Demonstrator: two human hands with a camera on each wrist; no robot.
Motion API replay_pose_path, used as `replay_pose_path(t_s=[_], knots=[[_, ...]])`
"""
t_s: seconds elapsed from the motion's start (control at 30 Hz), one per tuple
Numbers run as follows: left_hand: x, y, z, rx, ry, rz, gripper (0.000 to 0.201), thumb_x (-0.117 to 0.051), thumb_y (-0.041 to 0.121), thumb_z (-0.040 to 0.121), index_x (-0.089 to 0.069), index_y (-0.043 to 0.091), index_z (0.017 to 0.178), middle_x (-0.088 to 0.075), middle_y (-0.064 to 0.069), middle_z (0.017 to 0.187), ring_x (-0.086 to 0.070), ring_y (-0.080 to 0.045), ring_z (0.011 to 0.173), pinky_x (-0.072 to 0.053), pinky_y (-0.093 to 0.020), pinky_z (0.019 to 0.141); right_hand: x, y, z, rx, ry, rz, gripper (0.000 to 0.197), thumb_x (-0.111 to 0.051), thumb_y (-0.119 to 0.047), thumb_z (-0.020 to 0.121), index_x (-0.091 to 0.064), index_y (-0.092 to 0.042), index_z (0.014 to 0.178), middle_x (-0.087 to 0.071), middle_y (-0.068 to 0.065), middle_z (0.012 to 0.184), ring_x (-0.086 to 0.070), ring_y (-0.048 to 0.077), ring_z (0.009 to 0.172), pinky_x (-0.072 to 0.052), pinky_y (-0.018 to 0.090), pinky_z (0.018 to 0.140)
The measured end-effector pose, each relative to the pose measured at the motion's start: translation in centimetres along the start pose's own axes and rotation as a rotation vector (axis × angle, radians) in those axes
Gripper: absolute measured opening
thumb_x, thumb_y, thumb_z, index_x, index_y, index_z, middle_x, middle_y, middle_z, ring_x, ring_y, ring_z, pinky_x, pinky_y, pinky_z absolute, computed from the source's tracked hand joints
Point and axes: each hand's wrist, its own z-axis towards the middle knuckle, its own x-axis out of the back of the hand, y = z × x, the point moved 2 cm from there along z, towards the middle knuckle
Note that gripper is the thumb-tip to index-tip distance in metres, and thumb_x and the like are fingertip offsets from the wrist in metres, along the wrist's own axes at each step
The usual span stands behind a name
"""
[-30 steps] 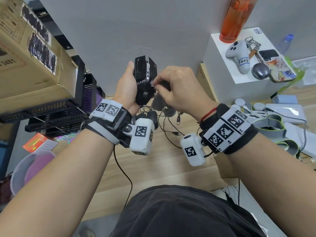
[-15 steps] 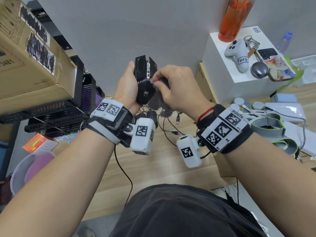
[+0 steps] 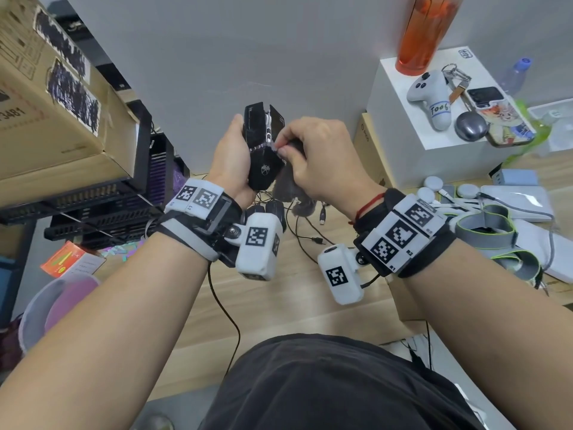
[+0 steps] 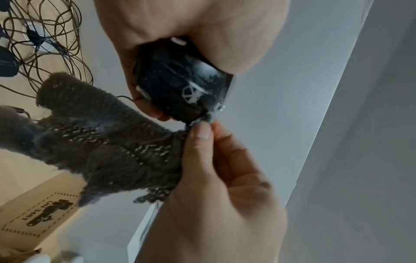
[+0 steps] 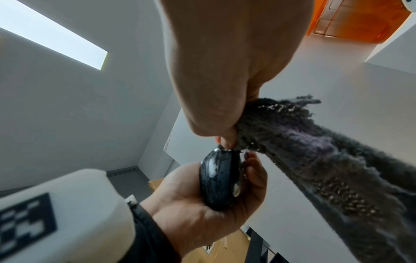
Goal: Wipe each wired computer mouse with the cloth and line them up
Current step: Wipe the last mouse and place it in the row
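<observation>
My left hand (image 3: 231, 156) grips a glossy black wired gaming mouse (image 3: 263, 147) upright above the wooden desk (image 3: 294, 293), fingers curled round its body (image 4: 180, 90). My right hand (image 3: 319, 159) pinches a corner of a dark grey cloth (image 3: 291, 190) and rubs it with the fingertips (image 4: 200, 131) against the mouse's side seam. The rest of the cloth (image 4: 108, 142) hangs down below the hands. In the right wrist view the mouse (image 5: 219, 179) sits in the left palm and the cloth (image 5: 326, 160) trails to the right. Two more black mice (image 3: 269, 209) lie on the desk behind my left wrist, partly hidden.
Tangled black cables (image 3: 307, 237) spread over the desk under the hands. A cardboard box (image 3: 46, 113) on black crates stands left. A white box (image 3: 440, 119) with a controller, keys and orange bottle (image 3: 424, 32) stands right, with white devices and grey straps (image 3: 496, 228) in front.
My right hand has worked the cloth corner along the mouse's side, shifting slightly. The left hand keeps the mouse raised in about the same place.
</observation>
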Motion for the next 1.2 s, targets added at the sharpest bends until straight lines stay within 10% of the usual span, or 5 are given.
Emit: replay_pose_path(t_s=[1.03, 1.2], knots=[[0.7, -0.4, 1.0, -0.003, 0.048, 0.085, 0.045, -0.036, 0.038, 0.107, -0.06, 0.016, 0.076, -0.062, -0.003, 0.061, -0.058, -0.02, 0.054, -0.047, -0.028, 0.052, 0.5, -1.1, 0.7, -0.069, -0.024, -0.036, 0.009, -0.067, -0.013, 0.088, -0.073, -0.019, 0.086, -0.071, -0.005, 0.086, -0.065, 0.017, 0.086, -0.052, 0.04, 0.086], [0.9, 1.5, 1.0, 0.002, 0.002, 0.088, 0.053, -0.029, 0.046, 0.107, -0.061, 0.004, 0.109, -0.061, -0.015, 0.077, -0.059, -0.026, 0.061, -0.052, -0.028, 0.053, -0.4, 0.7, -1.3, -0.134, -0.291, -0.188, 0.011, -0.064, -0.019, 0.094, -0.075, -0.023, 0.091, -0.067, -0.013, 0.084, -0.061, 0.007, 0.084, -0.051, 0.028, 0.093]])
